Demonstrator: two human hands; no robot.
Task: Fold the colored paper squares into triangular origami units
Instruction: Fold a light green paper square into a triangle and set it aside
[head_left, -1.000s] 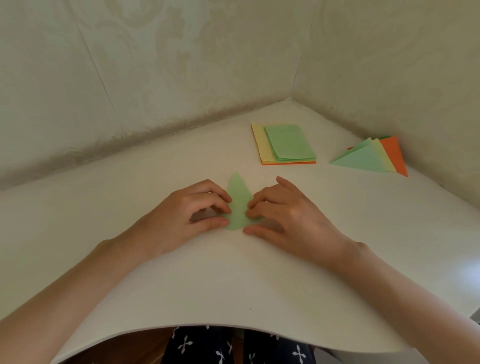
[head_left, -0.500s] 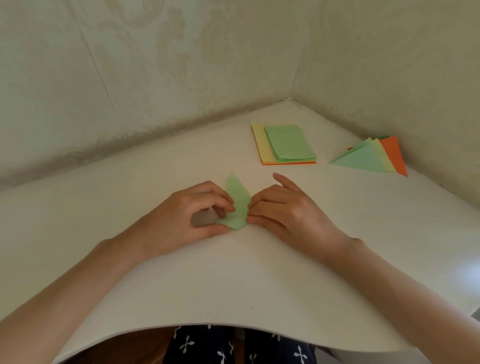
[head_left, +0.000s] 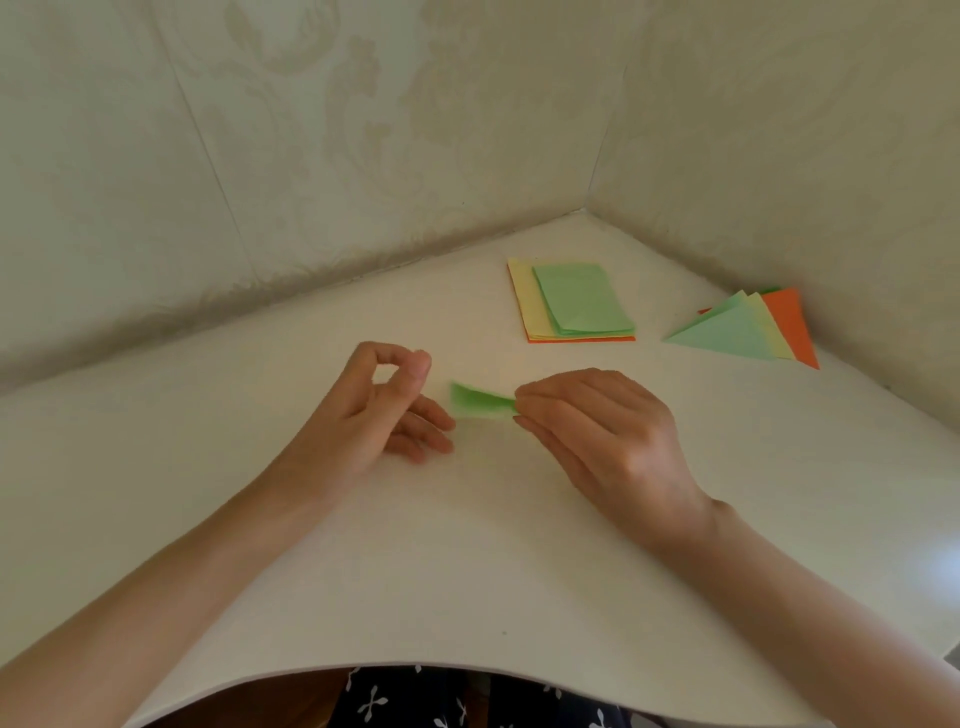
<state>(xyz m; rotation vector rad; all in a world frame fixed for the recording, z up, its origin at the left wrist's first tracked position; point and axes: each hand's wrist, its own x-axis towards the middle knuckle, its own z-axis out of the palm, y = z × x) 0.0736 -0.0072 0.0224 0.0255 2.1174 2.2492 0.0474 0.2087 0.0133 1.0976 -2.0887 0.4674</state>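
A small folded green paper piece (head_left: 480, 401) is lifted just above the white table, blurred by motion. My right hand (head_left: 602, 431) pinches its right end between fingertips. My left hand (head_left: 384, 410) hovers to the left of the paper, not touching it, thumb and forefinger curled into a loose ring with nothing in them. A stack of flat paper squares (head_left: 571, 304), green on yellow on orange, lies farther back. Folded triangles (head_left: 748, 327) in green, yellow and orange lie fanned at the right by the wall.
The white table (head_left: 467, 545) sits in a corner between two patterned walls (head_left: 311, 130). Its curved front edge runs along the bottom, with dark patterned fabric below it.
Both hands pressed the green paper flat on the table before. Now my left hand has let go and lifted away, and my right hand has raised the paper and turned it sideways.
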